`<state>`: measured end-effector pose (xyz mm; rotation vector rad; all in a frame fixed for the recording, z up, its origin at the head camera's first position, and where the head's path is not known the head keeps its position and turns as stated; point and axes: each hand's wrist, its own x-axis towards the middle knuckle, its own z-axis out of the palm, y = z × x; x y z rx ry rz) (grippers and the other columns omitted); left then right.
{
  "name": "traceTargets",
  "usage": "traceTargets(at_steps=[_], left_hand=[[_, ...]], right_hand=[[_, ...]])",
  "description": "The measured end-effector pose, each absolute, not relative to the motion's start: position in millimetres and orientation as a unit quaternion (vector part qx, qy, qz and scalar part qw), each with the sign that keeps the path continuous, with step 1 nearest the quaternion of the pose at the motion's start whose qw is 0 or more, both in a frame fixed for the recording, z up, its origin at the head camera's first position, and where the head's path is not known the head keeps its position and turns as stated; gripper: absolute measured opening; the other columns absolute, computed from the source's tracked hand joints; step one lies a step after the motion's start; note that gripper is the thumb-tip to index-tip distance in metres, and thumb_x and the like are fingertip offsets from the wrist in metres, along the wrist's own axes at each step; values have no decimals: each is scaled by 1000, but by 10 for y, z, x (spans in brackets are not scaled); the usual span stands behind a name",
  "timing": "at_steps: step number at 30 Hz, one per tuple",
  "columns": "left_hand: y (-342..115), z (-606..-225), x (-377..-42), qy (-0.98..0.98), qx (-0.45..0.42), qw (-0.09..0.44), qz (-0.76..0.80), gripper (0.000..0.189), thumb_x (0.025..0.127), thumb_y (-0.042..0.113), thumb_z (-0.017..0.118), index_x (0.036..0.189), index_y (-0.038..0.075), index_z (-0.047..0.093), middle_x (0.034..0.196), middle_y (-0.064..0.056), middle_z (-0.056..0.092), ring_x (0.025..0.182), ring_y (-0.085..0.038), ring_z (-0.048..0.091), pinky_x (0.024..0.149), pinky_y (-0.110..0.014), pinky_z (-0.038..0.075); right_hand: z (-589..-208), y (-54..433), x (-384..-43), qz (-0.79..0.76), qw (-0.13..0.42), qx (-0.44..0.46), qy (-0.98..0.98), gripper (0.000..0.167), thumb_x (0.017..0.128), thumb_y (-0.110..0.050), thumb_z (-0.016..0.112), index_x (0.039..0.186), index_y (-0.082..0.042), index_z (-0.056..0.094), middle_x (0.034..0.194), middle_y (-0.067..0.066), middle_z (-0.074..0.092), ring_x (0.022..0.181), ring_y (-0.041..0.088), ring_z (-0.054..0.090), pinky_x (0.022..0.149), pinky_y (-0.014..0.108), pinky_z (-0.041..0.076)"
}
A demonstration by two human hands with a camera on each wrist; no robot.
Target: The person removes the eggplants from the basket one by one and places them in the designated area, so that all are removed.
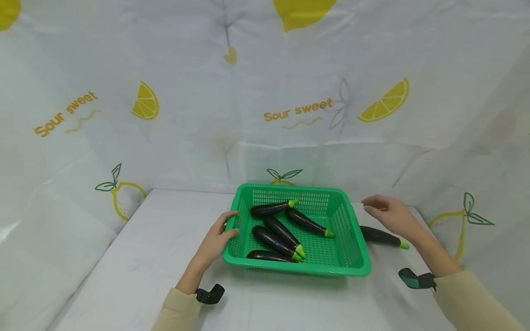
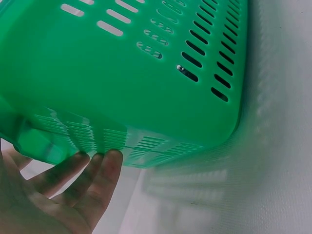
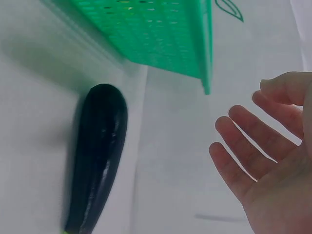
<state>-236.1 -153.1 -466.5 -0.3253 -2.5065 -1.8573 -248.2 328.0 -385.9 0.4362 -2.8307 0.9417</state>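
A green plastic basket (image 1: 296, 266) with slotted walls stands on the white table, several dark eggplants (image 1: 273, 241) with green stem ends lying inside it. At its left rim my left hand (image 1: 217, 236) holds on; in the left wrist view the fingertips (image 2: 113, 158) are against the outer wall below the rim. My right hand (image 1: 391, 215) hovers past the basket's right side with fingers relaxed and nothing in them. Below it on the table, just right of the basket, lies another eggplant (image 1: 383, 236), its stem end pointing right; the right wrist view shows its rounded end near the basket.
White sheeting (image 1: 198, 105) printed with lemons hangs behind the table and along both sides. The white tabletop (image 1: 136, 266) extends left and in front of the basket. A dark camera device (image 1: 210, 294) is worn on the left wrist, another (image 1: 416, 279) on the right.
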Motion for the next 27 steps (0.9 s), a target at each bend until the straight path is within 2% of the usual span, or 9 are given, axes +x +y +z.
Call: traceTargets(at_steps=[7,21,27], left_hand=[[-1549,-4667,-2374,-798,-104,0,-594,52,100,17,61,151,18,48,157,-18,40,140,-41,43,103,-60,42],[-1542,-4657,-2357,-799,-104,0,-592,52,100,17,61,151,17,48,157,-18,40,140,-42,43,103,-60,42],[-1534,-4662,-2359,-802,-103,1,-589,52,101,17,61,151,17,48,157,-18,40,140,-42,43,104,-61,42]], right_hand=[[-3620,3112,-2471,314,60,143,-937,40,106,-27,56,131,3,62,126,25,65,116,45,60,90,59,50],[-3311,2697,-2447,306,63,151,-938,38,105,-29,57,128,0,65,120,18,69,109,37,65,85,52,53],[-3241,2531,-2471,319,62,164,-931,39,105,-31,57,130,-2,64,125,18,67,111,37,64,88,55,52]])
